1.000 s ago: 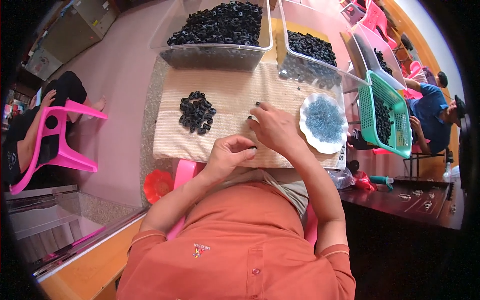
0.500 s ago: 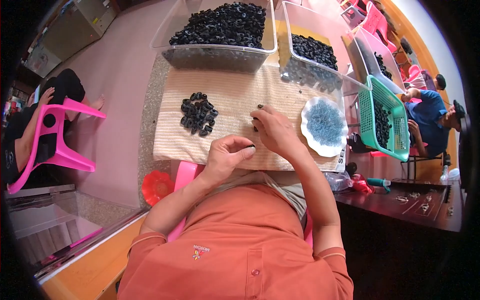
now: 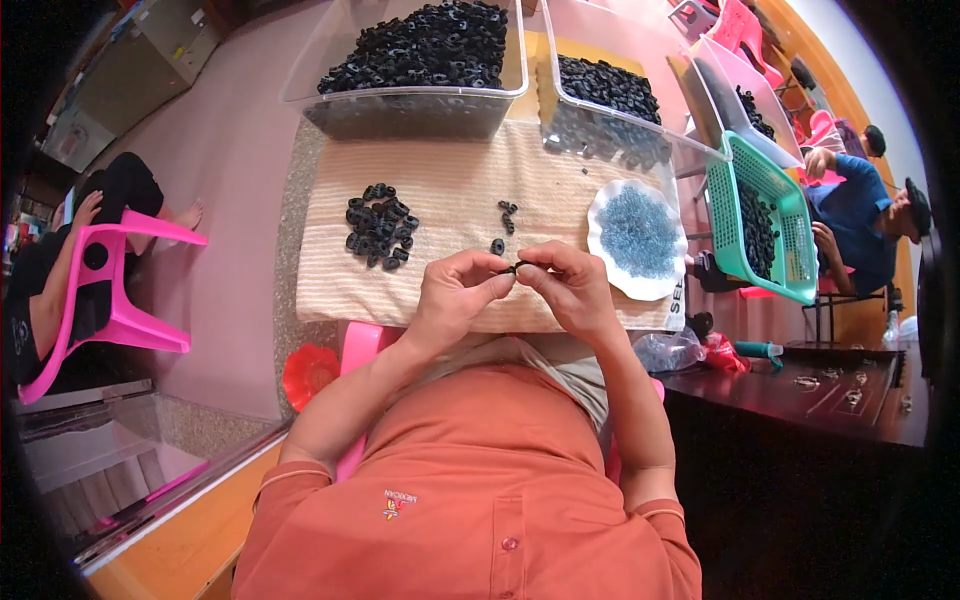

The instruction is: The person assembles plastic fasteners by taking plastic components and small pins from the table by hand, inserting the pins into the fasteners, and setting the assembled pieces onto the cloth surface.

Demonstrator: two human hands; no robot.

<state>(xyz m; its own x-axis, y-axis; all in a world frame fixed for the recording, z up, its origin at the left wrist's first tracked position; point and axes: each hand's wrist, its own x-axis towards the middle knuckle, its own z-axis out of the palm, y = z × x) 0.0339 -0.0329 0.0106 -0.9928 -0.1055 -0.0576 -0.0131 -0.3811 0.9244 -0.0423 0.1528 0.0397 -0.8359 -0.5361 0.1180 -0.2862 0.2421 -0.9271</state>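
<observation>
Above the near edge of a striped beige towel [image 3: 440, 175], my left hand [image 3: 452, 300] and my right hand [image 3: 578, 292] meet fingertip to fingertip. Both pinch a small black plastic part [image 3: 514, 268], mostly covered by the fingers. Just beyond them lies a single black piece [image 3: 497, 246], with several smaller black pieces [image 3: 508, 212] in a short row farther up. To the left sits a loose pile of black ring-like parts [image 3: 378, 228]. On the right, a white scalloped plate [image 3: 597, 232] holds a heap of tiny bluish translucent pieces [image 3: 640, 232].
A large clear bin [image 3: 430, 93] and a smaller clear bin [image 3: 605, 140], both with black parts, stand along the far side. A green basket [image 3: 735, 215] and a person in blue [image 3: 850, 230] are at right. Another person sits beside a pink chair [image 3: 120, 290] at left.
My right hand has come back from the small pieces on the towel to join my left hand. Both now grip a black part. The view has shifted slightly.
</observation>
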